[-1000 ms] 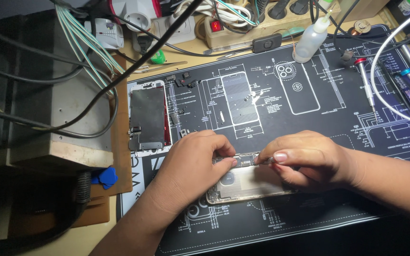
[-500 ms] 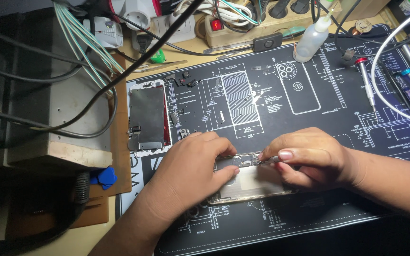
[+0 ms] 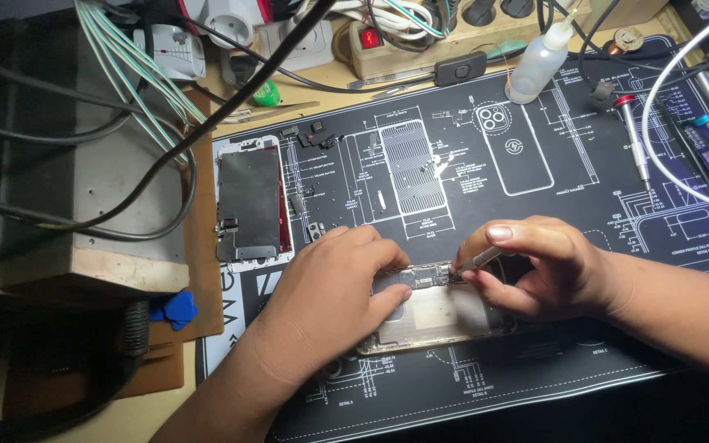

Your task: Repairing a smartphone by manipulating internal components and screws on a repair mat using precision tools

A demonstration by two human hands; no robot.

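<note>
Head view showed our left hand [image 3: 334,299] pressing the opened phone [image 3: 436,316] flat on the mat [image 3: 584,164] while our right hand [image 3: 547,267] pinched tweezers [image 3: 473,262], best worked gently.

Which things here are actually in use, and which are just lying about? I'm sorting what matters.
In use:
left hand steadying the phone body
right hand holding a thin tool to its top edge
mat

Lying about:
screen panel
bottle
screwdrivers
blue picks
power strip
</note>
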